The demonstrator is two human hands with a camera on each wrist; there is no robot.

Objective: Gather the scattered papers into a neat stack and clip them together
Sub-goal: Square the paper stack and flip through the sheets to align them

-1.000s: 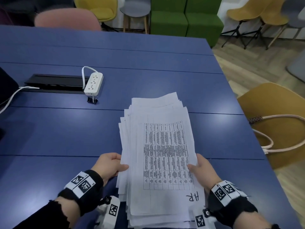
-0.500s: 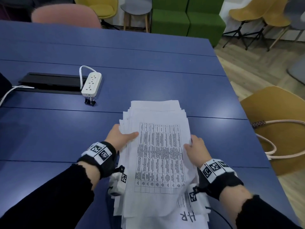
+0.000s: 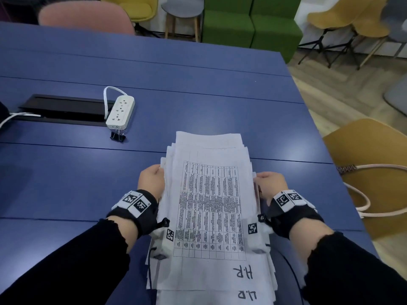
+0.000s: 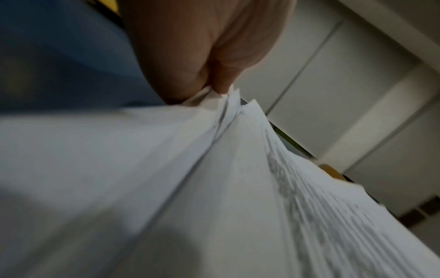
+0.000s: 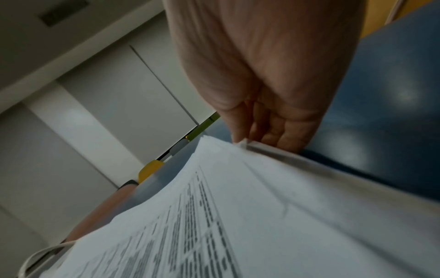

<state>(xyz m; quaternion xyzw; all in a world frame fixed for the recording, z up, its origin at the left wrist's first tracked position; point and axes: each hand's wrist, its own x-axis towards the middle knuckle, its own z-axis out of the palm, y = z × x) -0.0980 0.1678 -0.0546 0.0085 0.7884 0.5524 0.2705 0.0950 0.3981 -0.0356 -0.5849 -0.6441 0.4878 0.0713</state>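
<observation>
A person's left hand (image 3: 152, 182) and right hand (image 3: 269, 186) grasped opposite long edges of a ragged stack of printed papers (image 3: 211, 208), held over the near part of a blue table (image 3: 198, 95). Only the wrist views showed fingers (image 4: 221, 82) pinching the fanned sheet edges. A black binder clip (image 3: 118, 136) lay well apart, just beside a white power strip (image 3: 120, 112), with open tabletop between.

Sitting at a big dark-blue panelled table (image 3: 198, 84). Past the far edge: a dusty-pink upholstered chair (image 3: 84, 18), a yellow shell chair (image 3: 134, 7), a chunky green sofa block (image 3: 251, 25). Pale wood-plank floor (image 3: 343, 84) off right, plus mustard-yellow moulded chairs on thin black legs (image 3: 343, 18).
</observation>
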